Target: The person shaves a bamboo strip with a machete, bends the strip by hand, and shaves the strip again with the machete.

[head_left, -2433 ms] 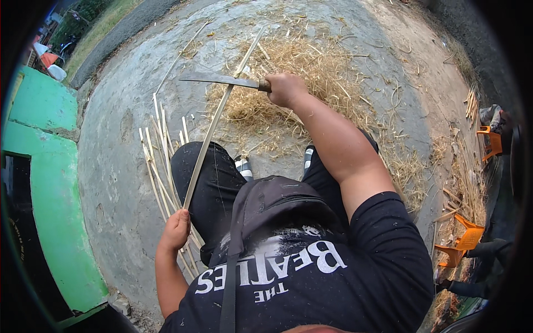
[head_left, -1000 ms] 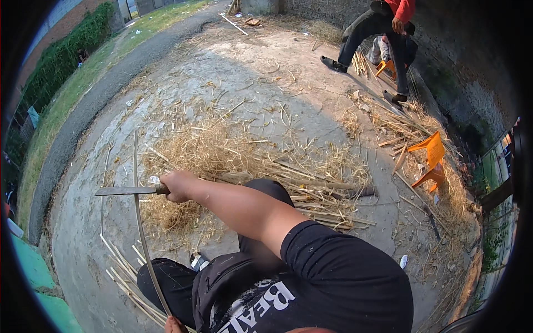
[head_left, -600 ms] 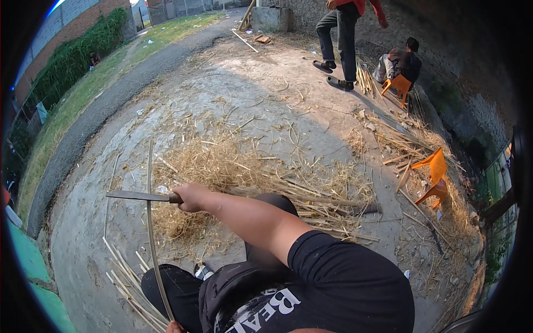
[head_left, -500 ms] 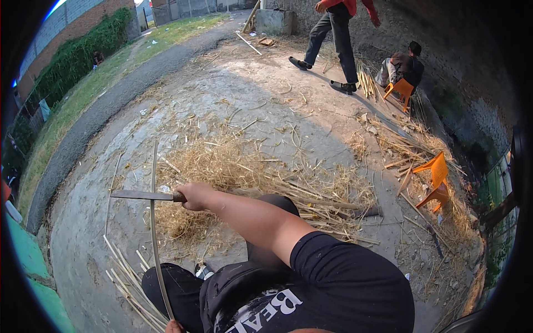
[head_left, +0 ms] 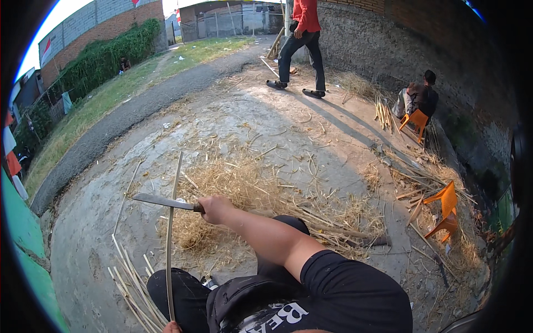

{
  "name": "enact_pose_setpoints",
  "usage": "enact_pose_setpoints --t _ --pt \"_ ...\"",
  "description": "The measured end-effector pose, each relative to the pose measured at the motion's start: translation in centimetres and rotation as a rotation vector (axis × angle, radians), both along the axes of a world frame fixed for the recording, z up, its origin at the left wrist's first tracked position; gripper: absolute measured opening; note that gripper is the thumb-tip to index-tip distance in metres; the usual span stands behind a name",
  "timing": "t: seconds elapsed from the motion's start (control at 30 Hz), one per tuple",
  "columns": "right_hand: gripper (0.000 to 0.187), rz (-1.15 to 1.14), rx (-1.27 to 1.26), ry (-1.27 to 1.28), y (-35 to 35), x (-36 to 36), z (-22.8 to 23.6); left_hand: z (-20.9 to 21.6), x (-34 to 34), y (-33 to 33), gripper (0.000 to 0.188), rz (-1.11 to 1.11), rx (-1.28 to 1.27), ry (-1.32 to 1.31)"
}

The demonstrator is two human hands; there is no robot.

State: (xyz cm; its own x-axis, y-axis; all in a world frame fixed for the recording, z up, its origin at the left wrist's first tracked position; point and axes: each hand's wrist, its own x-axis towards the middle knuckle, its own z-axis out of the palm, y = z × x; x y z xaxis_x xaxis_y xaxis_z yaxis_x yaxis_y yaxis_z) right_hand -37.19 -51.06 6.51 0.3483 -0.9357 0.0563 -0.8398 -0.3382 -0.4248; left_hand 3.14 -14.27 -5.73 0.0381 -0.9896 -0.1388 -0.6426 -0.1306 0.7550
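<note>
My right hand is wrapped round the dark handle of a long-bladed knife, its arm stretched out to the left. The blade lies across a long, thin strip of what looks like bamboo. At the lower edge my left hand grips the near end of this strip; only part of that hand shows. From there the strip runs past my left knee and away from me. Several pale strips lie in a bundle on the ground left of my knee. Curly shavings are heaped beyond my right hand.
Split sticks lie right of the shavings. An orange plastic chair stands at the right, amid more scraps. Farther off, a person in red walks and another person sits by the wall on an orange chair.
My view has tilted up, and the blade now slants more, its tip higher than the handle. The person in red has walked to the left. Both hands keep their hold.
</note>
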Motion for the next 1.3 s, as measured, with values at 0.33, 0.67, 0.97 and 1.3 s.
enact_pose_setpoints --t 0.33,0.67,0.97,1.3 --pt "0.025 -0.004 0.055 0.001 -0.3 0.3 0.2 8.1 -5.1 -1.5 0.019 0.192 0.238 0.107" --pt "0.019 0.027 0.005 0.020 -0.9 0.5 0.7 8.9 -5.0 -1.9 0.033 0.083 0.315 0.059" --pt "0.012 0.518 -0.251 0.073 1.4 3.7 -0.3 9.4 -7.4 -1.7 0.051 0.170 0.049 -0.086" --pt "0.019 0.002 0.061 -0.092 -1.3 0.7 -0.1 7.6 -5.1 -0.4 0.049 0.184 0.111 -0.105"
